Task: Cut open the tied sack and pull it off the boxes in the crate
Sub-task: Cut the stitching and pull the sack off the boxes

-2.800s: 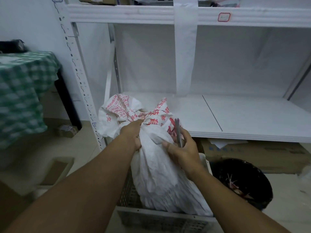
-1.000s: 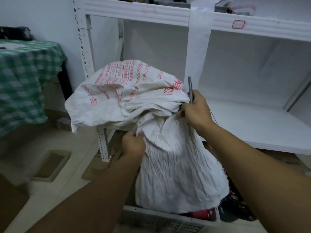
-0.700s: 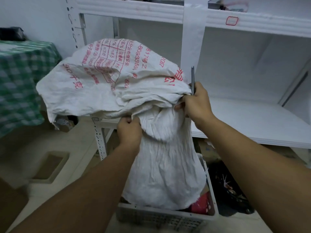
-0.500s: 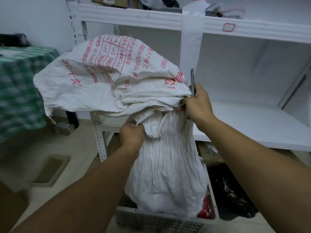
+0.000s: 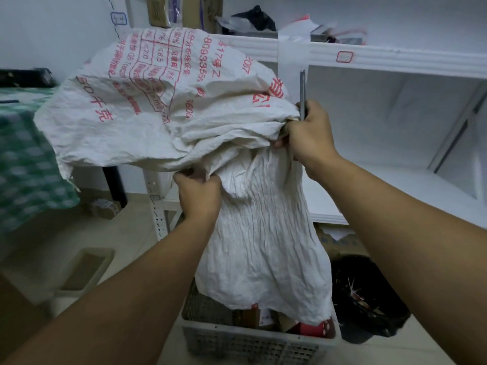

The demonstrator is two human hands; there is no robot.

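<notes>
The white woven sack with red print hangs lifted above the grey plastic crate. Its printed end is folded over to the left. My left hand grips a bunch of the sack fabric at the middle. My right hand holds the sack's upper right fold together with closed scissors, whose blades point up. Under the sack's lower edge, red and brown boxes show inside the crate.
A white metal shelf unit stands right behind the sack, its lower board on the right. A black bin sits right of the crate. A table with a green checked cloth is at the left. Cardboard trays lie on the floor.
Both hands have raised the sack higher off the crate. Its lower edge now clears more of the boxes, and the printed end has flopped further to the left.
</notes>
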